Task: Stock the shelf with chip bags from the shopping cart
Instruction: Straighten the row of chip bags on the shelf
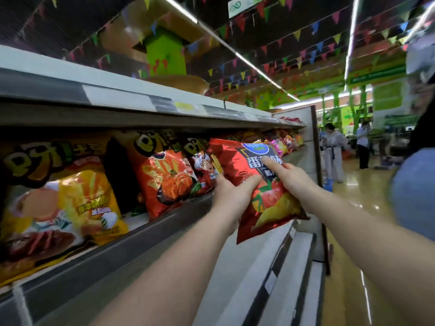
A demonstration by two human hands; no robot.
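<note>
A red tomato-flavour chip bag is held upright in front of the shelf, its top edge level with the row already stocked and its lower half hanging out past the shelf lip. Both hands are on it. The left hand grips the bag's left edge, thumb across the front and the other fingers behind, out of sight. The right hand holds the right side, its index finger laid flat across the printed front and the rest curled round the edge. Held by both sides like this, the soft bag stays flat and face-out, which suits sliding it into the gap at the right end of the row; I judge that the placing step is in hand and not yet finished, since the bag is not resting on the shelf.

Just left of it stand orange-red chip bags with a hand-print design, leaning slightly, and further left a large yellow chip bag fills the near section. A dark gap separates those two. Above runs the upper shelf with its price-label strip. The shopping cart is not in view. Down the aisle, well apart, people stand on the glossy floor.
</note>
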